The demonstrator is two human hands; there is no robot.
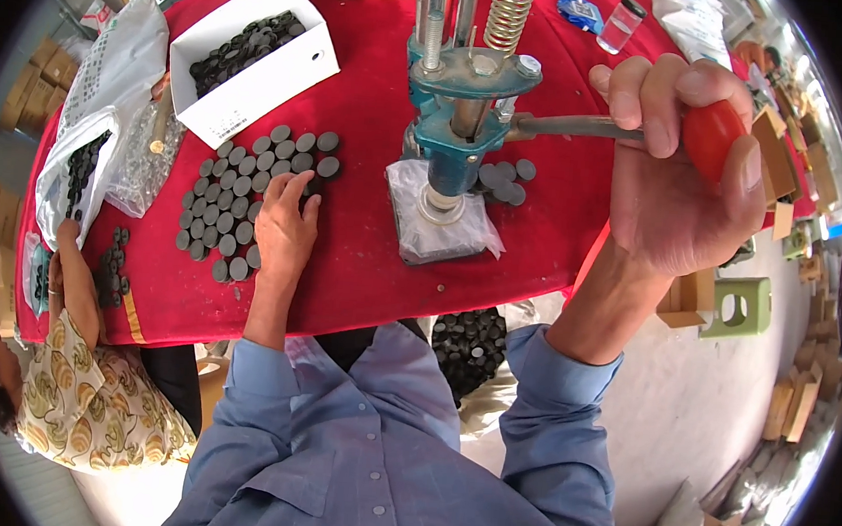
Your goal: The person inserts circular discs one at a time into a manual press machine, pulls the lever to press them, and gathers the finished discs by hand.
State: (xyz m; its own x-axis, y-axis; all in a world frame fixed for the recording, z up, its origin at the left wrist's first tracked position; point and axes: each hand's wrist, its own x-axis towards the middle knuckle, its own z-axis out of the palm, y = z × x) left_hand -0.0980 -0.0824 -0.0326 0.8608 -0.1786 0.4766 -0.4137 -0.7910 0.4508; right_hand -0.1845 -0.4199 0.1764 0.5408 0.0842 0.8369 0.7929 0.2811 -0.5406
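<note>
We see small dark printing on the side of the white box, repeated marks over the white bag at the left, and pale lettering on the blue packet beside the clear jar; all of it is too small for us to read with certainty. Below the box, we find dark round discs spread flat in close rows on the red cloth. At their right edge rests the left hand, its fingers bent and slightly parted, the index finger and thumb close to a disc (we cannot tell whether they pinch it or only touch it). The right hand, palm turned up toward us, has its fingers curled around the red knob, with the thumb against the other side. This knob sits at the end of the metal lever, which runs out from the teal press. Under the press column we see a base covered in white wrapping, and just beside it, right of the column, a small heap of discs. At the far left, a co-worker's hand is at the mouth of the white bag, near some small dark pieces.
</note>
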